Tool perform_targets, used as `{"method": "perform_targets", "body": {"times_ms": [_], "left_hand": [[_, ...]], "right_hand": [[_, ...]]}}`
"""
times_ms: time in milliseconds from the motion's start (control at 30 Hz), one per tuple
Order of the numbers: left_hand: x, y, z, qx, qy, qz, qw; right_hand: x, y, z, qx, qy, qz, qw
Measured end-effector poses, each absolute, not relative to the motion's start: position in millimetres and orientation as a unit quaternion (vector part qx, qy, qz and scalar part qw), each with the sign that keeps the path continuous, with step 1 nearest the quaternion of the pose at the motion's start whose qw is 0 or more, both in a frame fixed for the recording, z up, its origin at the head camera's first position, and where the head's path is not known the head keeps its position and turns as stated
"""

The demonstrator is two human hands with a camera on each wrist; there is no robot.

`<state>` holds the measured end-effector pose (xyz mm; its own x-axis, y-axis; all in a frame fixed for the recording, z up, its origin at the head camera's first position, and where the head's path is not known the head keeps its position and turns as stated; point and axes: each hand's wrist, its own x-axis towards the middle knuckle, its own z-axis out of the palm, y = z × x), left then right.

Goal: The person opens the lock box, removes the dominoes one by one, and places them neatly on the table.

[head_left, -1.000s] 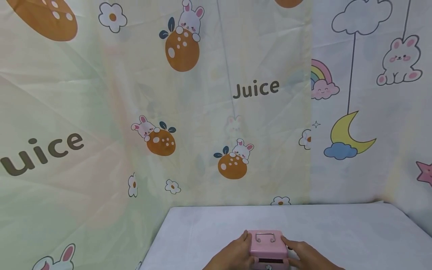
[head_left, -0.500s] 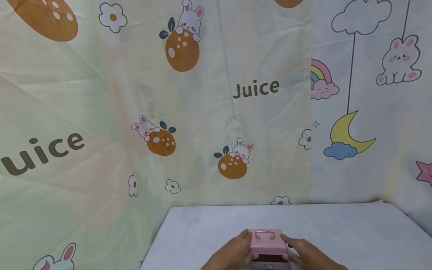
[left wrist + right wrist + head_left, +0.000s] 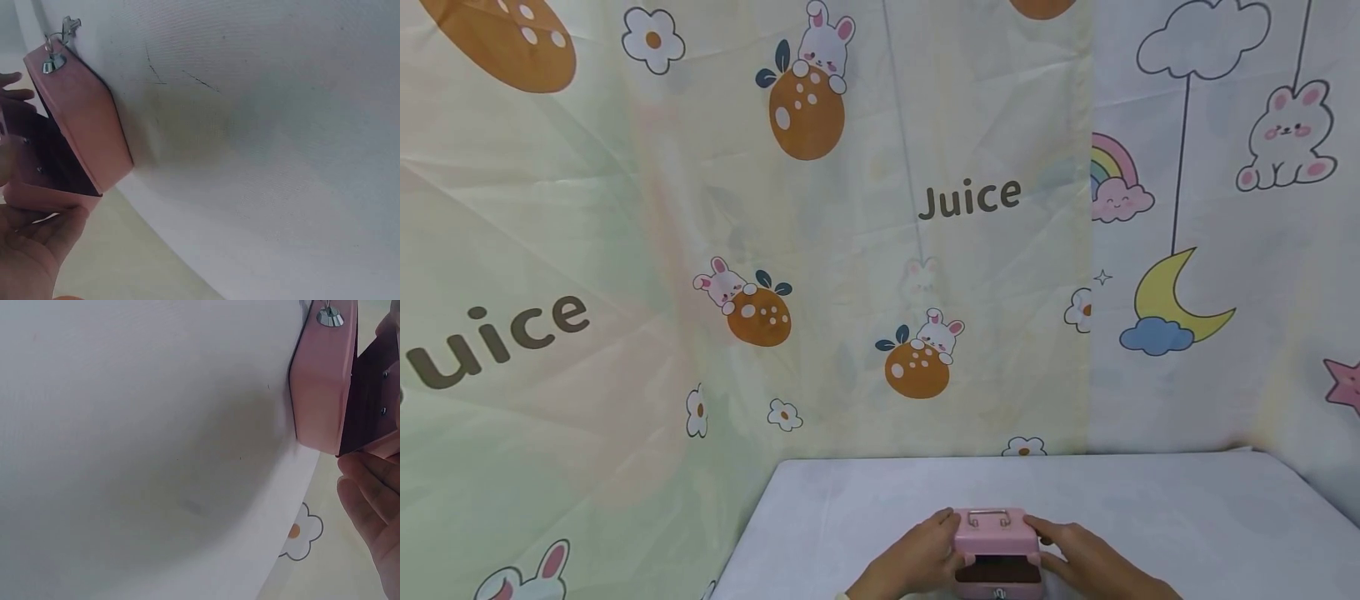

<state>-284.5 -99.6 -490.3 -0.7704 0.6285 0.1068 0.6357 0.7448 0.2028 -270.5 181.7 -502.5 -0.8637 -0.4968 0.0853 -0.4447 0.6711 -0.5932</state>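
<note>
A small pink metal cash box (image 3: 998,590) stands at the table's front with its lid (image 3: 995,543) partly raised, showing a dark interior. A wire handle (image 3: 988,518) sits on the lid. My left hand (image 3: 917,552) grips the lid's left side, thumb near the front edge. On the opposite side my right hand (image 3: 1081,554) holds the lid between thumb and fingers. The left wrist view shows a key (image 3: 70,26) hanging by the silver lock (image 3: 53,64) on the box's front. In the right wrist view, my right fingers (image 3: 369,481) lie along the lid's edge.
A white cloth covers the table (image 3: 865,500). Behind it hangs a printed curtain (image 3: 985,275) with rabbits, flowers and the word Juice. Another curtain (image 3: 1225,400) with a moon and clouds closes off the right side.
The lid has tilted further up and back, and the dark gap at the box's front has widened. Both hands keep hold of the lid's sides and have moved slightly with it.
</note>
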Motion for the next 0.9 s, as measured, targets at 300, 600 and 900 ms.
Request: {"method": "perform_targets", "body": {"times_ms": [300, 600, 900], "left_hand": [[-289, -101, -491, -0.347, -0.928, -0.135, 0.033], [-294, -98, -491, -0.317, -0.935, -0.159, 0.02], [-304, -97, -492, -0.295, -0.937, -0.184, 0.001]], "right_hand": [[-274, 183, -496, -0.268, 0.9, -0.341, 0.047], [-279, 185, -486, -0.27, 0.891, -0.36, 0.065], [-288, 188, -482, -0.277, 0.889, -0.357, 0.075]]}}
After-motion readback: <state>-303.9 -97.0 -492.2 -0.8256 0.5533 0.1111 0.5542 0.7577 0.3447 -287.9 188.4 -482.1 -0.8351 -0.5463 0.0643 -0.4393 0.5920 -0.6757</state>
